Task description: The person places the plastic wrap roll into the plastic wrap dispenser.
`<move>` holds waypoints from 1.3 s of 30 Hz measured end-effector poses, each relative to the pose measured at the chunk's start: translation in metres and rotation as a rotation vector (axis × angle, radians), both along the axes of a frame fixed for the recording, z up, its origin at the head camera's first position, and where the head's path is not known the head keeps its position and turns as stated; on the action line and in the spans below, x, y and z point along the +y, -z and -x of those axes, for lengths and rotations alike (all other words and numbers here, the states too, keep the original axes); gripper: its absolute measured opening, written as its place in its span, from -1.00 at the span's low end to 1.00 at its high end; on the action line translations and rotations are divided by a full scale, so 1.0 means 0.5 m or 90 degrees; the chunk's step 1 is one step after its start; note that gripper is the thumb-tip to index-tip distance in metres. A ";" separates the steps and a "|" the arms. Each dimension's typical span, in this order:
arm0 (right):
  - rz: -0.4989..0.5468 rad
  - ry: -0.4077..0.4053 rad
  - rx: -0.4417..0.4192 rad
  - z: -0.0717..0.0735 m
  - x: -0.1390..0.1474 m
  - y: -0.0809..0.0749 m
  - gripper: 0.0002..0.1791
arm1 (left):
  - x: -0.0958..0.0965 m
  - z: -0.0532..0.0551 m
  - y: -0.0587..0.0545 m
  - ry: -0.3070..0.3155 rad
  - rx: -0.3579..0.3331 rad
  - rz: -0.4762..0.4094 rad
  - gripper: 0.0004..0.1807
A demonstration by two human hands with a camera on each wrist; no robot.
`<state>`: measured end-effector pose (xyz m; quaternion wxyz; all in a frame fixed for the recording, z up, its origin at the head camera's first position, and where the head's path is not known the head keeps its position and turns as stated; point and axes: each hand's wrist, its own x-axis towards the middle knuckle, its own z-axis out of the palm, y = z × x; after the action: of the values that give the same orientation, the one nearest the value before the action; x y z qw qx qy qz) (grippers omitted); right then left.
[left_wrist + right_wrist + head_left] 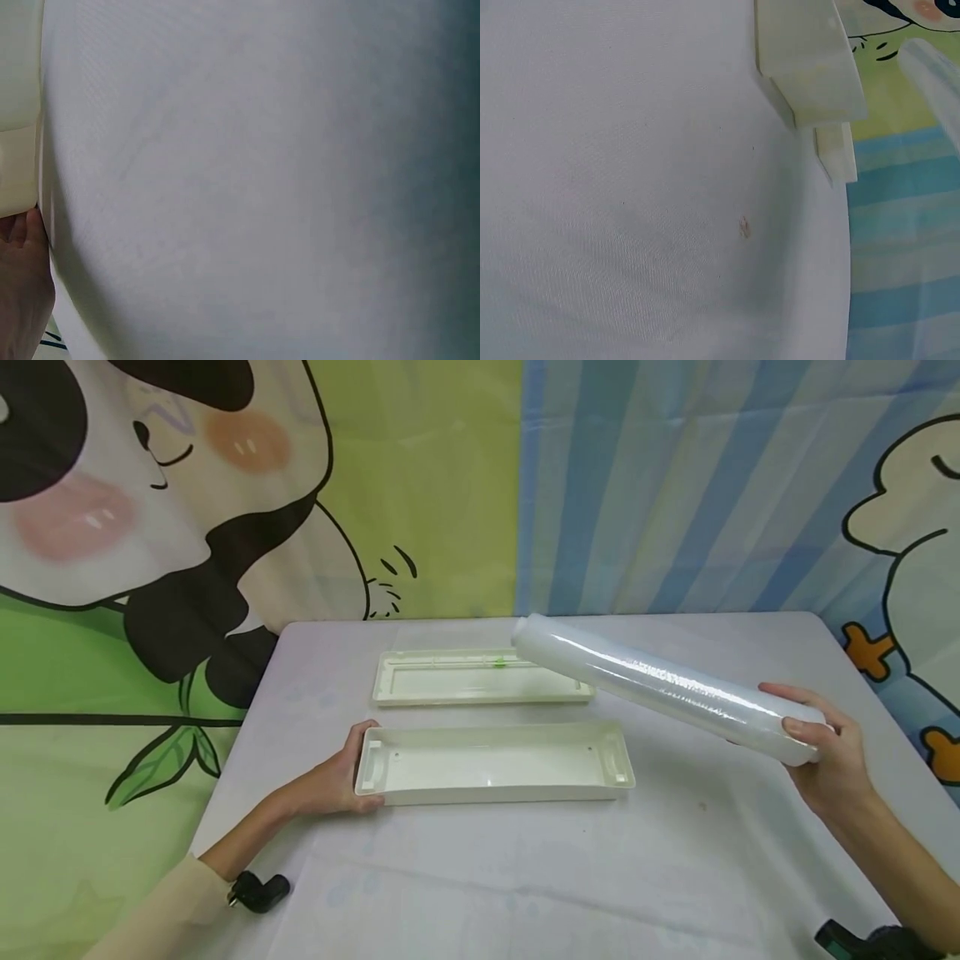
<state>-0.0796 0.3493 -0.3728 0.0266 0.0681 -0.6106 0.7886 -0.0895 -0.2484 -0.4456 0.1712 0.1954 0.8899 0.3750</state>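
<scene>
A clear roll of cling film (pixel 660 687) is held up over the right side of the table, its far end tilted up to the left. My right hand (pixel 838 752) grips its near right end. The white plastic box (pixel 495 795) lies open side up in the middle, with nothing inside. At its left end my left hand (pixel 341 783) holds on, thumb at the front corner and fingers at the back. Behind the box lies a shallower white lid (pixel 465 695) with a small green piece on its rail. The roll's raised end overlaps the lid's right end in the head view.
A white cloth covers the table (pixel 480 877). Cartoon-printed curtains (pixel 427 460) hang behind it and at the sides. Black wrist cameras (pixel 258 892) sit on both forearms. A small brownish mark (pixel 744 228) shows on the cloth.
</scene>
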 end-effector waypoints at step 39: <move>-0.249 -0.264 -0.102 0.058 -0.280 -0.062 -0.67 | -0.003 0.008 -0.013 0.040 -0.041 0.011 0.18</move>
<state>-0.1088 0.2094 -0.3416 -0.1968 0.1328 -0.7242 0.6474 -0.0933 -0.2498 -0.4390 0.2132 0.2096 0.8805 0.3678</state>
